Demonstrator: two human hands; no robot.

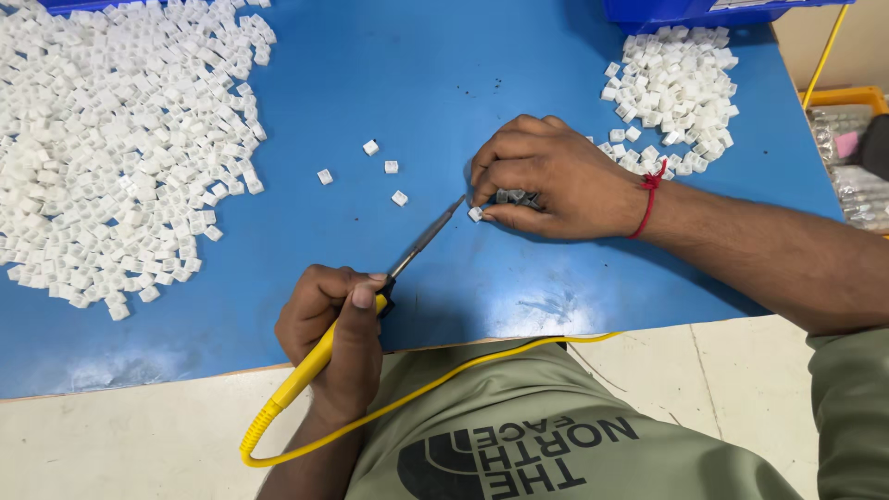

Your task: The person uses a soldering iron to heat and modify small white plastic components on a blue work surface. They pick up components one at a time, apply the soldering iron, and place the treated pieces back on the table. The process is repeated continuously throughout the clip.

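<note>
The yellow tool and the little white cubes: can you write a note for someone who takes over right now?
Left hand grips the yellow-handled tool, tip at a small white piece.
Right hand pins that piece on the blue table and holds some grey parts.
Large white pile at left, smaller pile at right, four loose pieces between.
Which pile is finished cannot be told.

Blue table (417, 83) with scuffed near edge, large heap of small white plastic cubes (111, 148) on its left side, smaller pile of white cubes (676, 93) at far right, four loose white cubes (370, 171) scattered mid-table, blue bin (685, 11) at back edge
</note>
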